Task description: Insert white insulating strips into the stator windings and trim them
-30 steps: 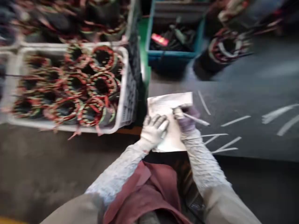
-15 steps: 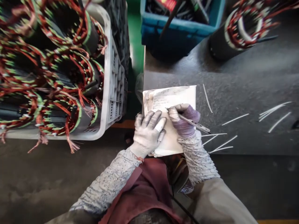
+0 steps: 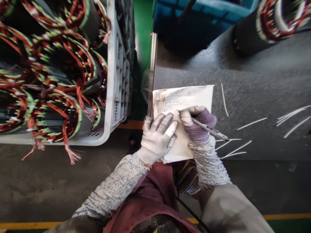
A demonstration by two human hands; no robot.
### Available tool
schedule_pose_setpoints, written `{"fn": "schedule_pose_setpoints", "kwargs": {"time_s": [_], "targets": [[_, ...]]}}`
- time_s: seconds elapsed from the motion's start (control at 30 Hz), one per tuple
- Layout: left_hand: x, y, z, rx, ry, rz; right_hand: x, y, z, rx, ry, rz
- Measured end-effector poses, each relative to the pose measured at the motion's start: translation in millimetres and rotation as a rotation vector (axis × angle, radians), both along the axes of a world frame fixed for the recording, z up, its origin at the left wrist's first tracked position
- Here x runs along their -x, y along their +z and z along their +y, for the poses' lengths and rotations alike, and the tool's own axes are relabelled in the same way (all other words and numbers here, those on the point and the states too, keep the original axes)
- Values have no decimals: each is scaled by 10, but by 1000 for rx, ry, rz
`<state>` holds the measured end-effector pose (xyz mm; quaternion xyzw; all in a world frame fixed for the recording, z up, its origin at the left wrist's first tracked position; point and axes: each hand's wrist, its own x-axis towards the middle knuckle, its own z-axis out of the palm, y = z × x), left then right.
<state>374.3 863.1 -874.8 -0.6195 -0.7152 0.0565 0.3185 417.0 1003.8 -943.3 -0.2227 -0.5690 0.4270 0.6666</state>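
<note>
A worn white notebook [image 3: 191, 94] with lines of handwriting lies at the left edge of the dark worktable. My left hand [image 3: 156, 136], in a whitish glove with dirty fingertips, rests flat with fingers stretched over the notebook's lower left part. In a purple and white glove, my right hand [image 3: 198, 123] pinches a pen [image 3: 210, 129]. The pen's tip meets the page just right of my left fingertips, and its back end slants down to the right. Several thin white strips [image 3: 234, 149] lie on the table beside my right wrist.
A white plastic crate [image 3: 110, 81] at the left holds several motor stators [image 3: 64, 66] with copper windings. At the back of the table [image 3: 255, 84] stand a blue bin [image 3: 201, 22] and another stator [image 3: 250, 35]. Clear plastic film [image 3: 146, 84] hangs by the table's left edge.
The view has shifted, so the notebook, table and bin appear further right and the bin higher. My right hand still holds the pen on the page; my left hand stays on the notebook.
</note>
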Motion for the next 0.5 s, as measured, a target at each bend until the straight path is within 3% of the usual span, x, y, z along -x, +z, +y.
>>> {"fn": "schedule_pose_setpoints", "kwargs": {"time_s": [0.5], "targets": [[22, -18, -12, 16, 9, -18, 1, 8, 2, -88, -52, -17]]}}
